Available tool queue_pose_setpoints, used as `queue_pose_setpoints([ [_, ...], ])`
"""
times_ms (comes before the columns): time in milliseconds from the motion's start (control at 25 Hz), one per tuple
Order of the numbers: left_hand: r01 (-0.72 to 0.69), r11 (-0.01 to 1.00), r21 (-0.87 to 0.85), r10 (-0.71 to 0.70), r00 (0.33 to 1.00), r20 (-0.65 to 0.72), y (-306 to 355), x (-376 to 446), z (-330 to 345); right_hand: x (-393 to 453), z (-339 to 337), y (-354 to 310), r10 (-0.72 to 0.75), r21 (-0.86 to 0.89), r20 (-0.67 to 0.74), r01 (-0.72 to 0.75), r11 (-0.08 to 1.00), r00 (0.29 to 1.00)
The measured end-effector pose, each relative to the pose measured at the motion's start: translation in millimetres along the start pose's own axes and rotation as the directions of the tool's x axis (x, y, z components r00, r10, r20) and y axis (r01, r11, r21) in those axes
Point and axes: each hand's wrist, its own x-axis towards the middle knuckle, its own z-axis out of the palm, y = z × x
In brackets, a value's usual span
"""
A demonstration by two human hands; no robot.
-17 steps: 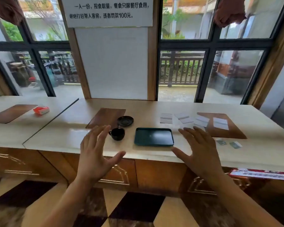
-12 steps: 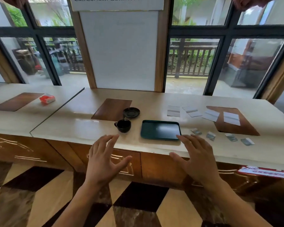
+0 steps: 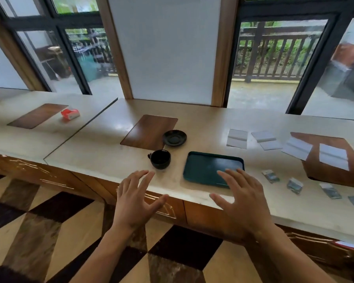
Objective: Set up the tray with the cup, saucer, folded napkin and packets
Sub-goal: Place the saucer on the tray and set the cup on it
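A smooth, pale stone-look counter carries a dark teal rectangular tray with rounded corners and a low rim, its glossy floor bare. Left of it stands a round black cup, handle pointing left, and behind that a shallow black saucer sits just beside a wood-grain mat. Four white folded napkins lie in a row to the far right; four small blue-grey packets — crinkled — line the near edge. The left hand hovers spread, palm down, holding nothing, fingertips just short of the cup. The right hand — also spread and empty — overlaps the tray's near right corner.
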Motion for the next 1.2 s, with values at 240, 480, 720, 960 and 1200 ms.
queue_pose_setpoints([
  [240, 0.027, 0.998, 0.053, -0.029, 0.999, 0.043, 8.6, 64.1, 36.2, 77.8, 17.4, 46.3, -0.068, -0.005, 0.110, 0.069, 0.998, 0.992],
  [480, 0.085, 0.994, 0.065, -0.089, 0.994, 0.065, -19.7, 118.0, 67.0, 144.9, 48.3, 55.4, -0.086, 0.016, 0.171, 0.084, 0.996, 0.982],
  [720, 0.056, 0.997, 0.058, -0.062, 0.994, 0.095, -79.2, 197.0, 104.8, 226.0, 98.2, 47.0, -0.074, -0.011, 0.175, 0.077, 0.997, 0.982],
  [960, 0.005, 1.000, 0.014, -0.008, 0.984, 0.179, -139.2, 285.7, 133.9, 307.0, 150.8, 29.6, -0.001, -0.055, 0.222, 0.013, 0.998, 0.975],
  [1200, -0.047, 0.999, -0.020, 0.050, 0.958, 0.281, -170.9, 342.3, 176.3, 349.0, 186.2, 30.3, 0.092, -0.083, 0.289, -0.071, 0.994, 0.953],
])
